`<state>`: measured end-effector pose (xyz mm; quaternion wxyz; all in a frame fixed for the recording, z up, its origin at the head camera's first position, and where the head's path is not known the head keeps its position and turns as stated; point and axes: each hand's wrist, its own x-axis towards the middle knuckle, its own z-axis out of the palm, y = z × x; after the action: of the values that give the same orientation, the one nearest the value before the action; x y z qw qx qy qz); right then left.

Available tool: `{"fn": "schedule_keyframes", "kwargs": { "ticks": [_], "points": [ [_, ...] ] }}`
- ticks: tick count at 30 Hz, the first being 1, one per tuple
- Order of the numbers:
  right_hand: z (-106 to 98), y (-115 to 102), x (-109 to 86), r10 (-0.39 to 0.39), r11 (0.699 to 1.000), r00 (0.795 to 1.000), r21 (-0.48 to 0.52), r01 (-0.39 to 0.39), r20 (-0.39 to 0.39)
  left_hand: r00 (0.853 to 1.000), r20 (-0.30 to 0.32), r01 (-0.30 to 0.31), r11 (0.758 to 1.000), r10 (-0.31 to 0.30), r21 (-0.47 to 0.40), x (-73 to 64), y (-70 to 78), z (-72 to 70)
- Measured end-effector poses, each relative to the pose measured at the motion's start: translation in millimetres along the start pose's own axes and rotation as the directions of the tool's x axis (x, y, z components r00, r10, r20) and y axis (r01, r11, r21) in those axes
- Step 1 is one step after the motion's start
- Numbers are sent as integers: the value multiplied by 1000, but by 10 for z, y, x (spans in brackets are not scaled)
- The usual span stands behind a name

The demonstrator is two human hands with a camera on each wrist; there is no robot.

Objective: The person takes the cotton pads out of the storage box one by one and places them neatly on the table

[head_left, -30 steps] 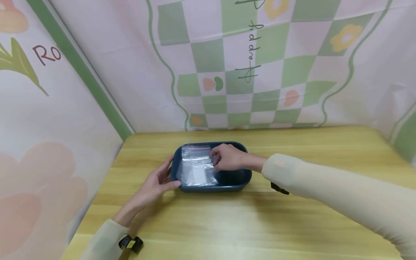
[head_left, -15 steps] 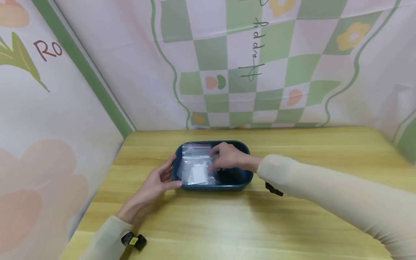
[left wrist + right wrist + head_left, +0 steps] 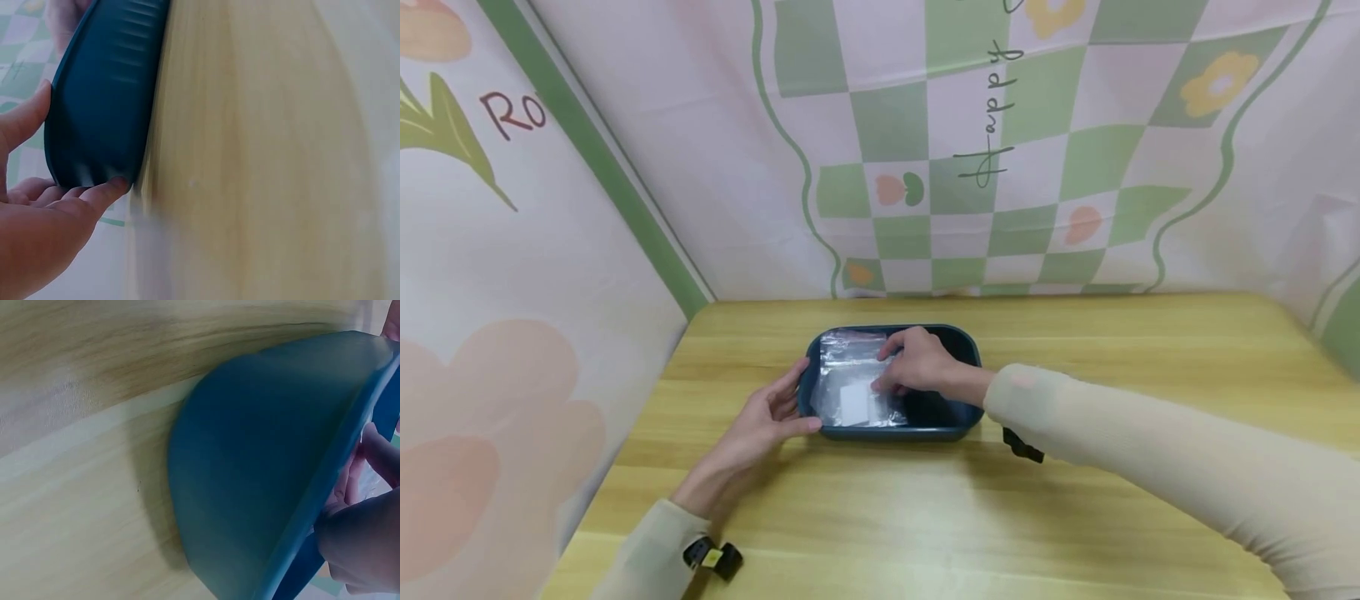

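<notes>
A dark blue oval plastic basin (image 3: 887,434) sits on the wooden table. My left hand (image 3: 757,425) grips its left end, thumb on the near rim and fingers behind the end wall; the left wrist view shows the same hand (image 3: 56,212) around that end. Clear zip bags (image 3: 852,358) lie flat in the basin's left half, a white rectangle (image 3: 854,405) showing among them. My right hand (image 3: 919,362) reaches inside with bent fingers, fingertips at the bags' right edge. I cannot tell whether it pinches one. In the right wrist view the basin wall (image 3: 250,450) partly hides those fingers.
The pale wooden tabletop (image 3: 925,517) extends around the basin. Printed cloth with green checks (image 3: 887,121) hangs behind its far edge, and another printed sheet (image 3: 550,275) hangs on the left. Black wrist straps (image 3: 713,560) show at the sleeves.
My right hand has shifted slightly left over the bags, and the white rectangle has moved a little in the basin. My left hand keeps its grip on the basin's end.
</notes>
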<state>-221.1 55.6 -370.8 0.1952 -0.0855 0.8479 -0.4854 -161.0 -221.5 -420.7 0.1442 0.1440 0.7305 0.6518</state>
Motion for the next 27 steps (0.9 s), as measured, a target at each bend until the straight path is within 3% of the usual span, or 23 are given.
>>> {"fn": "schedule_keyframes", "kwargs": {
  "ticks": [12,20,27],
  "points": [
    [-42,19,-11,-58,990,998,131,57,3,1000,-2,13,1000,-13,-13,-7,-4,-13],
    [16,5,-45,-89,996,994,-19,88,-56,999,-16,43,998,-43,-42,-3,16,-12],
    [73,7,-18,-82,996,991,-30,80,-105,997,-22,69,997,-70,-37,-2,26,-2]
  ]
}}
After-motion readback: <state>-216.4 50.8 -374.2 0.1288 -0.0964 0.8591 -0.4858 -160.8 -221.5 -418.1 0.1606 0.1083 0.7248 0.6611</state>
